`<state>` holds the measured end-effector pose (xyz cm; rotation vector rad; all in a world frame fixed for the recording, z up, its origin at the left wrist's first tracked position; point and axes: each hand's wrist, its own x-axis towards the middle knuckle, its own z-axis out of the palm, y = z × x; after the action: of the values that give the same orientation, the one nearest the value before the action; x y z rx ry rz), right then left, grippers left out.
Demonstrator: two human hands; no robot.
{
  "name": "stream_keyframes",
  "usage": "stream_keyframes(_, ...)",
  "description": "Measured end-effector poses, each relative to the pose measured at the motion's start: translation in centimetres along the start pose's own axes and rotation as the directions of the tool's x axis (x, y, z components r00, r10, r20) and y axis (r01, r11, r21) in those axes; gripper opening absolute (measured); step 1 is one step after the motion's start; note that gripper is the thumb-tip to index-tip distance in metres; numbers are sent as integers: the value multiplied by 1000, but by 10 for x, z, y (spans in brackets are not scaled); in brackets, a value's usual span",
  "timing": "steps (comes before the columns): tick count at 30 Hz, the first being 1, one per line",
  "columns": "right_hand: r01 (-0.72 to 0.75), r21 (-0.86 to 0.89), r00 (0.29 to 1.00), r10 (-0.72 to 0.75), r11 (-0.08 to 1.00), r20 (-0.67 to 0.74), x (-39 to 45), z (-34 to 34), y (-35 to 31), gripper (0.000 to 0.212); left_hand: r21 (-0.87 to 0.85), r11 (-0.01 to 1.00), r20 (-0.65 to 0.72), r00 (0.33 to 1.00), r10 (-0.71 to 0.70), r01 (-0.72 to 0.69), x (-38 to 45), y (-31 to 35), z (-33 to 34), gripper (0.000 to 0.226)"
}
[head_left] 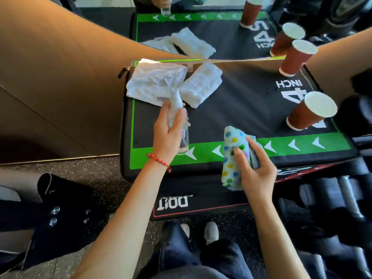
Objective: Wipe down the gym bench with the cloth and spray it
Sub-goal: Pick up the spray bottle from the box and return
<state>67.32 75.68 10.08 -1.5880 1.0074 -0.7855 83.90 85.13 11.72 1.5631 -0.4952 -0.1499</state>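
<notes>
The black padded bench with a green arrow border fills the middle of the head view. My left hand grips a clear spray bottle upright over the bench's near left part, nozzle pointing away from me. My right hand holds a folded light-blue cloth with coloured dots at the bench's front edge. The cloth hangs partly past that edge.
Two folded white towels lie at the bench's far left. Brown paper cups stand along its right side. A mirror behind repeats the scene. Dumbbells lie at the right, a dark bag on the floor at the left.
</notes>
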Motion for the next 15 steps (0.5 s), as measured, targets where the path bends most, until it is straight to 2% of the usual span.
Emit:
stream_keyframes(3, -18, 22, 996, 20, 1000, -82, -9, -15, 1, 31, -114, 991, 128, 990, -53, 68, -11, 9, 19, 11)
stream_keyframes(6, -53, 41, 985, 59, 998, -162, -18, -35, 5, 33, -136, 982, 221, 970, -98, 131, -28, 13, 43, 26)
stream_keyframes(9, -96, 31, 960, 101, 995, -261, -29, -59, 13, 35, -155, 981, 341, 938, -58, 117, -48, 13, 68, 33)
stream_keyframes(12, -121, 22, 923, 121, 992, -365, -46, -86, 21, 40, -176, 970, 478, 876, -66, 169, -70, 13, 93, 37)
stream_keyframes(15, -141, 23, 878, 136, 990, -460, -67, -116, 32, 43, -190, 948, 616, 783, -86, 254, -95, 13, 118, 50)
